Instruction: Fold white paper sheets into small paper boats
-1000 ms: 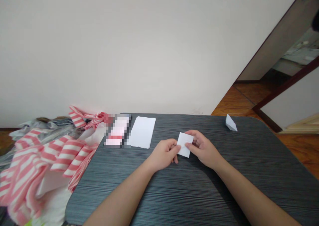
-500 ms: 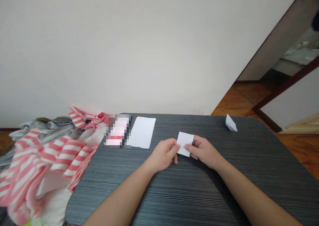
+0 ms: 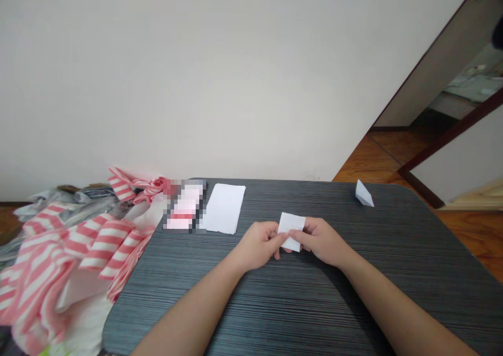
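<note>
Both of my hands pinch a small folded white paper [image 3: 292,224] just above the dark striped table [image 3: 275,303], near its middle. My left hand [image 3: 259,244] grips the paper's lower left edge with thumb and fingers closed. On the paper's right side my right hand [image 3: 320,241] is closed, its thumb lying across the lower edge. The two thumbs nearly meet on the paper.
A stack of white paper sheets [image 3: 223,208] lies at the table's back left, beside a blurred pink and white object [image 3: 184,207]. A small folded paper shape [image 3: 363,194] stands at the back right. Red and white striped cloth [image 3: 58,256] is piled left of the table.
The paper has come down slightly toward the table. My right thumb has slid left along its lower edge until it nearly meets the left thumb.
</note>
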The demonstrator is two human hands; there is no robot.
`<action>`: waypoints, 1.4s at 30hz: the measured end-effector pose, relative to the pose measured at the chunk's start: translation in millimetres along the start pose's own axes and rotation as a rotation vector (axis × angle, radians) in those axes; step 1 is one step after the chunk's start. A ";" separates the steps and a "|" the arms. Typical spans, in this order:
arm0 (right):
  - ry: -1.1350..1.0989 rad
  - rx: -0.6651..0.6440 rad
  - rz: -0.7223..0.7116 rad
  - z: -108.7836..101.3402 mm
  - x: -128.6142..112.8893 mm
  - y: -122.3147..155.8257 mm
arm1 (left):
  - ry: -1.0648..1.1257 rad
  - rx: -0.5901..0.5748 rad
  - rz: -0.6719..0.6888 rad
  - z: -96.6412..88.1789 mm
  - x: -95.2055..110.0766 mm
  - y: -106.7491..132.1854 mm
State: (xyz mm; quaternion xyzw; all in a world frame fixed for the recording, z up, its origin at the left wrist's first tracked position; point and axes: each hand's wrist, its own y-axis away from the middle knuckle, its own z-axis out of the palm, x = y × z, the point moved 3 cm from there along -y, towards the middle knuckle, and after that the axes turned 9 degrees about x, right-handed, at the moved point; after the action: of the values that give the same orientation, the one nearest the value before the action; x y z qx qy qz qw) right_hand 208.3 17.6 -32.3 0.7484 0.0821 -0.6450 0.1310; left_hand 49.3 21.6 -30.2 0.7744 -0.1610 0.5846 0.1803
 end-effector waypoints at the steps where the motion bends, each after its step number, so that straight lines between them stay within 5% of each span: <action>1: 0.004 -0.006 -0.002 0.4 -1.1 0.1 | 0.001 -0.001 0.004 -0.1 0.6 0.1; 28: 0.163 0.126 0.013 -13.3 11.6 2.5 | 0.095 -0.004 -0.016 1.6 -5.4 -2.1; 42: 0.078 0.030 -0.020 -1.7 3.7 1.8 | 0.017 0.002 0.002 0.8 2.7 0.4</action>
State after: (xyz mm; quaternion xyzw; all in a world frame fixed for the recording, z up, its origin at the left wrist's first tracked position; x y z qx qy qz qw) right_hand 211.0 16.3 -35.6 0.7739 0.0847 -0.6179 0.1100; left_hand 50.5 20.8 -27.8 0.7693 -0.1597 0.5918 0.1801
